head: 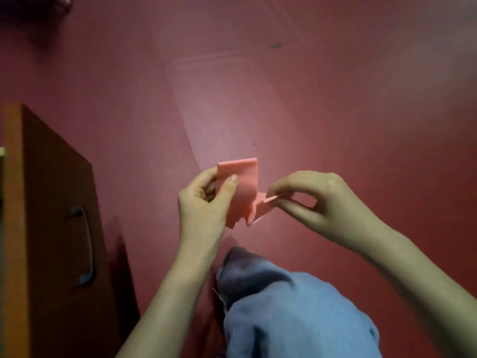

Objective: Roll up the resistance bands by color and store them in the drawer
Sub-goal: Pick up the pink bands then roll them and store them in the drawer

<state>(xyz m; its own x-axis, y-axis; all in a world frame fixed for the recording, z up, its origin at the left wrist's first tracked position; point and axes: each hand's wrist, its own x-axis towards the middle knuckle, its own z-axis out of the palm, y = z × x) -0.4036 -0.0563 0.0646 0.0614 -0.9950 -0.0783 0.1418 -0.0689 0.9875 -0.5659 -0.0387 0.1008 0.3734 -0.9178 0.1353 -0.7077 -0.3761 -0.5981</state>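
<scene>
Head view: the left hand (204, 202) pinches a partly rolled pink resistance band (241, 189) above the red floor (335, 99); the right hand (325, 202) nips its loose tail between thumb and fingertips. Rolling appears midway. The drawer (59, 215), by the floor's left edge, looks closed; storing remains.

A dark red floor (322, 104) is seen across nearly the whole view, with faint pale lines crossing it near the middle and a lighter patch of reflected light along them. A small dark mark (277, 45) is found on the floor toward the upper edge. A knee clad in blue denim (291, 313) is seen at the lower edge. In the upper left corner a dark, blurred shape (33, 9) is visible, too indistinct to be identified.
</scene>
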